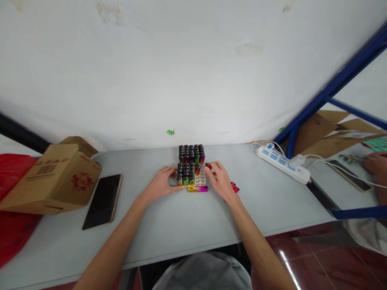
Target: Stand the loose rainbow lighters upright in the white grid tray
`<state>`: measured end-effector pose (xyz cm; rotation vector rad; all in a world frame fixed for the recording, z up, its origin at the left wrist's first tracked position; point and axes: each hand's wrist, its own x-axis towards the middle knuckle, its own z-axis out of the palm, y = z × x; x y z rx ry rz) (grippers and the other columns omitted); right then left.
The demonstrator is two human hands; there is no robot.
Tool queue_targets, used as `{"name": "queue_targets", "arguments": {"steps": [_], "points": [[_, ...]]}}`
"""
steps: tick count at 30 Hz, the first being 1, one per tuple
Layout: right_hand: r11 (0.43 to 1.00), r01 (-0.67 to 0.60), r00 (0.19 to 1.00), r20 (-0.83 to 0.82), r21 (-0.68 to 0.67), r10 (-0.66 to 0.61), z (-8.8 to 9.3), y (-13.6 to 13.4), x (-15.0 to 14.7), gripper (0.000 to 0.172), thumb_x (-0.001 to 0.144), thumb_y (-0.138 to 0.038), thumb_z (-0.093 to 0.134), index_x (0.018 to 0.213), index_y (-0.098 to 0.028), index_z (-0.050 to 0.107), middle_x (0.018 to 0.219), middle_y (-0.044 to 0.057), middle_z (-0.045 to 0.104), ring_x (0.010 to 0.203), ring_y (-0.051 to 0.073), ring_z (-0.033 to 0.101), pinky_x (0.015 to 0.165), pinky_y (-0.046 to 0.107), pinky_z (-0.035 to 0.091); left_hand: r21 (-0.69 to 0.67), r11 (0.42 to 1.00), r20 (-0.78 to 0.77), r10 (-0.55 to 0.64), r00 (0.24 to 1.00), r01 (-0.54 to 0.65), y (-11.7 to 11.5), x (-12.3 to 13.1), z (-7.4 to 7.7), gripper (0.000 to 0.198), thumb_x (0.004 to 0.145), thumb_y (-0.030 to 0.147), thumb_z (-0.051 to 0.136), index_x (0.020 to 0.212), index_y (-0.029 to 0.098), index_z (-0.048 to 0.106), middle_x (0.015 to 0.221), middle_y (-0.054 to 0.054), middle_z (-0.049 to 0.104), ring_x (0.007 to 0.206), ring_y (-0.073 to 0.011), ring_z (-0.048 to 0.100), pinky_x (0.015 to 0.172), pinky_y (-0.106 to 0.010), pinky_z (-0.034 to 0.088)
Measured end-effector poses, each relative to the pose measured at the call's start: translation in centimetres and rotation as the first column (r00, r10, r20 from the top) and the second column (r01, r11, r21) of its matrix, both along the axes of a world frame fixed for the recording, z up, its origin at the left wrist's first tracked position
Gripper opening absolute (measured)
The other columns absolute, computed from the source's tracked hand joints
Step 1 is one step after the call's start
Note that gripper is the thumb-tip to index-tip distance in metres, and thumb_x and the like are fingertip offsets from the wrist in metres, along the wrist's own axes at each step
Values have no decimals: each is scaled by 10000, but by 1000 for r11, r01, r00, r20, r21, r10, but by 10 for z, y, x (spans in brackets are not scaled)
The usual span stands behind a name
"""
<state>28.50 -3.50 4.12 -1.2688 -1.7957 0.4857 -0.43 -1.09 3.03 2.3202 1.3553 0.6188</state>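
Note:
Several black-topped, colourful cylinders (186, 174) stand in rows in a pale tray (200, 179) with round hollows; its right part shows bare hollows. My left hand (163, 183) is curved around the left side of the tray, thumb at its front corner. My right hand (219, 179) is at the tray's right side, its thumb and fingers closed on a red cylinder with a black top (208, 165). Behind the tray stands another block of similar cylinders (191, 154). One yellow and purple cylinder (198, 189) lies in front of the tray.
Red cylinders (235, 187) lie beside my right wrist. A black tablet (102, 201), a cardboard box (51, 177) and a red bag (15, 237) are at the left. A power strip (282, 164) with cables lies at the right, before a blue frame; another person's hand (375, 164) is beyond.

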Motion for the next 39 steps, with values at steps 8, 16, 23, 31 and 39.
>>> {"name": "queue_targets", "arguments": {"steps": [8, 16, 23, 31, 39], "points": [[993, -81, 992, 94, -87, 89, -4, -1, 7, 481, 1154, -586, 471, 810, -254, 531, 720, -5, 617, 680, 196, 598, 685, 311, 440, -7, 1000, 5, 1, 1000, -1, -2, 2, 5, 528, 791, 705, 843, 941, 228, 672, 955, -71, 735, 940, -314, 683, 880, -414, 548], [986, -155, 895, 415, -57, 165, 1, -3, -3, 251, 1170, -380, 534, 1073, -213, 694, 1021, 96, 775, 901, 252, 737, 841, 356, 546, -1, 1000, 13, -9, 1000, 9, -1, 1, 4, 525, 800, 710, 839, 948, 228, 689, 957, -75, 733, 932, -308, 675, 884, -416, 550], [992, 44, 742, 669, -119, 48, 16, -4, -20, 276, 1130, -448, 630, 1153, -189, 723, 1033, 155, 810, 878, 288, 773, 854, 389, 518, 9, 1000, 11, -8, 1000, 8, 0, 1, 1, 534, 797, 693, 853, 968, 216, 683, 960, -81, 732, 935, -315, 684, 887, -422, 554], [987, 71, 961, 274, -146, -29, 4, -32, 44, 424, 1151, -556, 506, 1113, -202, 737, 856, 54, 771, 767, 226, 711, 772, 341, 525, 4, 1000, 20, -4, 1000, 4, 0, 1, 1, 534, 792, 703, 850, 963, 222, 693, 981, -84, 745, 959, -323, 693, 902, -427, 557], [931, 359, 908, 256, -63, -333, -21, -87, 111, 633, 1036, -750, 570, 1280, -196, 753, 1208, 179, 747, 1089, 334, 713, 997, 514, 573, 0, 1000, 28, -9, 1000, 9, 0, 0, 3, 524, 781, 708, 854, 917, 227, 697, 960, -91, 738, 934, -325, 682, 885, -441, 568]]}}
